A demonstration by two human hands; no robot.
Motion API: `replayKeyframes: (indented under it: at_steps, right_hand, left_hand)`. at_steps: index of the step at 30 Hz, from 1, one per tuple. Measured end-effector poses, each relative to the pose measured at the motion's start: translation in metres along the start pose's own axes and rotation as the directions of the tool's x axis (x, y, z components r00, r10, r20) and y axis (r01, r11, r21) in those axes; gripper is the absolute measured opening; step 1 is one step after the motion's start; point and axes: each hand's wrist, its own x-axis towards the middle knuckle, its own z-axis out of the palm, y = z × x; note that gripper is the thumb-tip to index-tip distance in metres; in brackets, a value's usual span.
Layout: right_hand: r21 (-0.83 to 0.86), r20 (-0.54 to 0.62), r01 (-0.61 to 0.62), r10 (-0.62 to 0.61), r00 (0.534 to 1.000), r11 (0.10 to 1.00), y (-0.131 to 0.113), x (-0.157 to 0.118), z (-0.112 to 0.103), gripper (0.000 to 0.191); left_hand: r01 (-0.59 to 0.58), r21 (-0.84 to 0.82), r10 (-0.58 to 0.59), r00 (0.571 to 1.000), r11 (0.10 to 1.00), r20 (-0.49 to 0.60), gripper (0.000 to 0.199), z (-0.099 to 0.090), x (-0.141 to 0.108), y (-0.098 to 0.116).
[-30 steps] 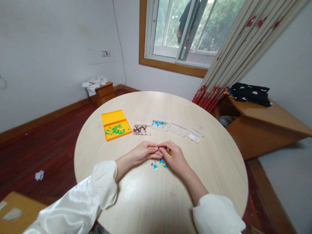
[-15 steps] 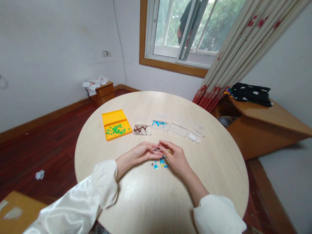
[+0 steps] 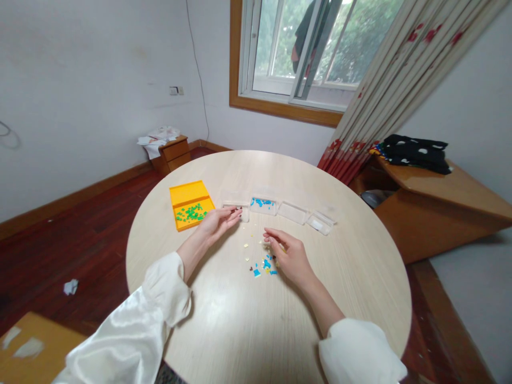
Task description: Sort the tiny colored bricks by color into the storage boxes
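Left hand (image 3: 218,225) at box (image 3: 246,217), fingers loosely open; we'd go low and level there, small bits scatter easily. Right hand (image 3: 294,257) beside loose bits (image 3: 256,273) on table, fingers curled; can't tell if gripping. Table (image 3: 224,330) round, pale wood; yellow case (image 3: 188,192) on it. Window (image 3: 344,58), curtain (image 3: 372,85) beyond; dark red floor (image 3: 104,213).

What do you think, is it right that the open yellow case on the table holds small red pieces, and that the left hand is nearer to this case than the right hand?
Not quite: the small pieces in the open yellow case are green, as the head view shows. The left hand is indeed nearer than the right hand.
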Motion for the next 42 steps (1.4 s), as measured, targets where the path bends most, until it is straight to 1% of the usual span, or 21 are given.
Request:
replayKeyframes:
  at_steps: [2,5,9,13,18,22,25,28,30,31,32,33,34,35,36,37,38,39,40,41,42]
  right_hand:
    - [-0.001,-0.008,0.002,-0.002,1.000,1.000,0.000,0.001,0.000,0.027]
    - [-0.003,-0.026,0.004,-0.004,1.000,1.000,0.001,0.001,-0.001,0.028]
    - [-0.009,-0.035,0.005,-0.006,0.999,1.000,0.003,0.001,-0.002,0.029]
    - [-0.023,-0.034,0.010,-0.011,0.999,1.000,0.002,0.001,-0.003,0.029]
    - [-0.059,-0.024,0.030,-0.032,0.999,0.998,0.001,0.001,-0.004,0.030]
    - [-0.145,-0.010,0.013,-0.014,1.000,0.989,0.002,0.003,-0.008,0.028]
    - [-0.229,0.026,-0.025,0.031,0.999,0.973,0.002,0.004,-0.014,0.025]
    - [-0.302,0.115,-0.048,0.086,0.990,0.952,0.000,0.005,-0.021,0.020]
    - [-0.338,0.201,-0.057,0.131,0.971,0.940,-0.002,0.004,-0.026,0.018]
    - [-0.347,0.243,-0.061,0.152,0.958,0.936,-0.002,0.004,-0.028,0.018]
    - [-0.351,0.276,-0.067,0.171,0.946,0.934,-0.003,0.004,-0.029,0.018]
    - [-0.351,0.300,-0.074,0.187,0.936,0.934,-0.004,0.004,-0.030,0.017]
    - [-0.349,0.319,-0.081,0.200,0.926,0.934,-0.004,0.004,-0.031,0.017]
    - [-0.347,0.334,-0.088,0.211,0.919,0.934,-0.004,0.003,-0.031,0.018]
    - [-0.349,0.347,-0.094,0.222,0.911,0.932,-0.003,0.003,-0.031,0.018]
    - [-0.354,0.358,-0.098,0.232,0.904,0.930,-0.002,0.003,-0.030,0.018]
    - [-0.361,0.366,-0.099,0.238,0.900,0.927,-0.002,0.003,-0.029,0.019]
    - [-0.370,0.371,-0.097,0.242,0.896,0.924,-0.001,0.003,-0.029,0.020]
    - [-0.380,0.372,-0.092,0.243,0.896,0.920,0.000,0.003,-0.028,0.020]
    - [-0.390,0.370,-0.086,0.242,0.897,0.917,0.000,0.002,-0.027,0.021]
    - [-0.399,0.371,-0.078,0.239,0.897,0.913,0.000,0.002,-0.027,0.021]
  left_hand:
    - [0.000,-0.057,-0.001,1.000,0.998,-0.012,0.016,-0.001,0.003,0.008]
    - [0.005,-0.100,-0.005,1.000,0.995,0.003,0.012,-0.002,0.006,0.013]
    - [0.005,-0.100,0.001,0.998,0.995,0.059,0.009,-0.004,0.006,0.015]
    - [-0.017,-0.094,0.023,0.998,0.995,0.065,0.012,-0.006,0.006,0.015]
    - [-0.044,-0.117,0.056,0.992,0.992,0.110,0.012,-0.005,0.006,0.015]
    - [-0.124,-0.142,0.133,0.990,0.982,0.056,0.012,0.001,0.003,0.015]
    - [-0.184,-0.122,0.189,0.981,0.975,0.034,0.012,0.003,0.004,0.014]
    - [-0.207,-0.079,0.208,0.978,0.975,-0.003,0.016,0.000,0.007,0.012]
    - [-0.235,0.013,0.236,0.971,0.972,-0.032,0.019,-0.004,0.008,0.009]
    - [-0.260,0.093,0.263,0.964,0.961,-0.027,0.020,-0.006,0.008,0.007]
    - [-0.290,0.197,0.295,0.955,0.936,0.004,0.020,-0.007,0.007,0.005]
    - [-0.325,0.317,0.322,0.944,0.891,0.063,0.019,-0.009,0.005,0.003]
    - [-0.366,0.440,0.336,0.930,0.820,0.148,0.018,-0.009,0.002,0.001]
    - [-0.414,0.552,0.327,0.910,0.724,0.255,0.016,-0.010,-0.002,-0.001]
    - [-0.469,0.642,0.289,0.882,0.607,0.372,0.014,-0.009,-0.006,-0.004]
    - [-0.530,0.701,0.222,0.845,0.478,0.487,0.014,-0.009,-0.010,-0.006]
    - [-0.592,0.727,0.129,0.798,0.349,0.588,0.013,-0.008,-0.015,-0.009]
    - [-0.649,0.724,0.018,0.748,0.234,0.664,0.013,-0.007,-0.018,-0.011]
    - [-0.696,0.704,-0.092,0.699,0.139,0.709,0.013,-0.006,-0.022,-0.014]
    - [-0.732,0.678,-0.189,0.658,0.068,0.729,0.013,-0.006,-0.024,-0.016]
    - [-0.755,0.655,-0.262,0.629,0.019,0.732,0.013,-0.006,-0.025,-0.017]
